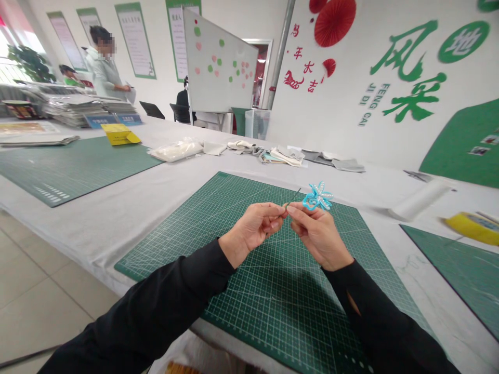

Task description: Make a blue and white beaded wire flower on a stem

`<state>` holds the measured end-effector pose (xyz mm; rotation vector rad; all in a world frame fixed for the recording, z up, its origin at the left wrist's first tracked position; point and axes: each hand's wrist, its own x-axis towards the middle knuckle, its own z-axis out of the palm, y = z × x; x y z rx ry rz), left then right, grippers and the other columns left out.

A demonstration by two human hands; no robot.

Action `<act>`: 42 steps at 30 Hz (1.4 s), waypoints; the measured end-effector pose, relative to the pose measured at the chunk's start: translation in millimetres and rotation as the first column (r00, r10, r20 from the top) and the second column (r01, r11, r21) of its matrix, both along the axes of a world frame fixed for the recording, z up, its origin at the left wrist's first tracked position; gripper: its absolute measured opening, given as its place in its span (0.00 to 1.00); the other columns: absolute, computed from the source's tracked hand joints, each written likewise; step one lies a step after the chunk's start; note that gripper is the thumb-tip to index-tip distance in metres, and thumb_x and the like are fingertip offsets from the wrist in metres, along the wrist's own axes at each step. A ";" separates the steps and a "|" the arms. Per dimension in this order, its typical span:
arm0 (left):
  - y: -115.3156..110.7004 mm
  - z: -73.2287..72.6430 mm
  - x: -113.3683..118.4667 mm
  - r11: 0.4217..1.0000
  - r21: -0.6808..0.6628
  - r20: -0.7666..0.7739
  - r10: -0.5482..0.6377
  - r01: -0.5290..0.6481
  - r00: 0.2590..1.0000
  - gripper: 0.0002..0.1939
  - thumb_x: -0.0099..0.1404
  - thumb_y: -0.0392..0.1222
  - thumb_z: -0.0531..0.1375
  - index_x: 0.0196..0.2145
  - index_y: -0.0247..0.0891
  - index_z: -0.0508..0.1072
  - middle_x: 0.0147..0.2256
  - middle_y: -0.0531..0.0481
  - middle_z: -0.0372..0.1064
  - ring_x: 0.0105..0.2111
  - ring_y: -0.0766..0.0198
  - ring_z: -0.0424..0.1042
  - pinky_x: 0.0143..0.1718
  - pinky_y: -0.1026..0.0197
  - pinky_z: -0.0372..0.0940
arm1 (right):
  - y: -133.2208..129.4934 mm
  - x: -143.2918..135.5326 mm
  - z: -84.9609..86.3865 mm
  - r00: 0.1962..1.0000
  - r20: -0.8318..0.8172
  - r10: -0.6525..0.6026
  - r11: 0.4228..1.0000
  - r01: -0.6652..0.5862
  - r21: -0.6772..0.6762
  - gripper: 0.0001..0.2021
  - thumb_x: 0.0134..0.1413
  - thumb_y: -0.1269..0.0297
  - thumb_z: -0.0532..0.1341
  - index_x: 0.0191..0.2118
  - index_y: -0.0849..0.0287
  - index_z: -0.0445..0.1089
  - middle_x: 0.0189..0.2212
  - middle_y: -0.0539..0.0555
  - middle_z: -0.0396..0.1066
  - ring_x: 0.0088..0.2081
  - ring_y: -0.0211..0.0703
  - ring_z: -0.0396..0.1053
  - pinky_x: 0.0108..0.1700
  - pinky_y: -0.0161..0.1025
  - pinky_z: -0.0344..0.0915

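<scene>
My left hand (255, 226) is closed in a pinch on a thin dark green stem (293, 198), whose free end sticks up to the right. Right beside it, fingertips nearly touching, my right hand (322, 236) pinches too, on the stem of a light blue craft flower (318, 196). Pale bead-like dots line the flower's petals, and it stands out above my right fingers. Where the stem runs between the fingers is hidden. Both hands are above a green cutting mat (268, 291) with a white grid.
A second cutting mat (81, 166) carries a yellow folded card (117, 135). Fabric pieces (283, 156) and a plastic-wrapped bundle (177, 149) lie along the far side. To the right are a white roll (419, 200) and a yellow roll (473, 227). A person (105, 67) stands beyond stacked papers (72, 109).
</scene>
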<state>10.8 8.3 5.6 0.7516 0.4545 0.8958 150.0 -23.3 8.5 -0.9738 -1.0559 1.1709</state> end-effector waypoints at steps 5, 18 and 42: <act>-1.1 1.8 0.4 1.000 -0.005 -0.017 0.026 -0.026 1.000 0.04 0.53 0.30 0.60 0.22 0.28 0.71 0.21 0.52 0.65 0.16 0.78 0.57 0.16 0.73 0.49 | 0.2 1.4 0.0 1.000 0.024 -0.003 1.000 0.003 0.014 0.09 0.40 0.61 0.71 0.26 0.59 0.74 0.21 0.46 0.64 0.20 0.27 0.43 0.22 0.36 0.38; -1.6 2.7 -0.6 1.000 -0.012 0.000 -0.012 0.012 1.000 0.03 0.52 0.31 0.61 0.22 0.28 0.71 0.22 0.51 0.65 0.16 0.78 0.57 0.16 0.73 0.48 | -2.6 -2.3 3.3 0.999 -0.039 -0.003 1.000 0.002 -0.017 0.10 0.38 0.62 0.72 0.22 0.60 0.71 0.19 0.44 0.58 0.20 0.28 0.44 0.21 0.34 0.41; -6.0 2.6 1.5 0.990 0.117 -0.038 0.078 -0.073 0.996 0.09 0.51 0.35 0.64 0.20 0.32 0.68 0.16 0.56 0.57 0.16 0.76 0.55 0.17 0.70 0.44 | -4.8 -6.0 9.4 0.995 -0.083 -0.049 0.996 0.043 -0.074 0.12 0.31 0.61 0.74 0.24 0.60 0.74 0.17 0.44 0.61 0.19 0.26 0.46 0.19 0.32 0.44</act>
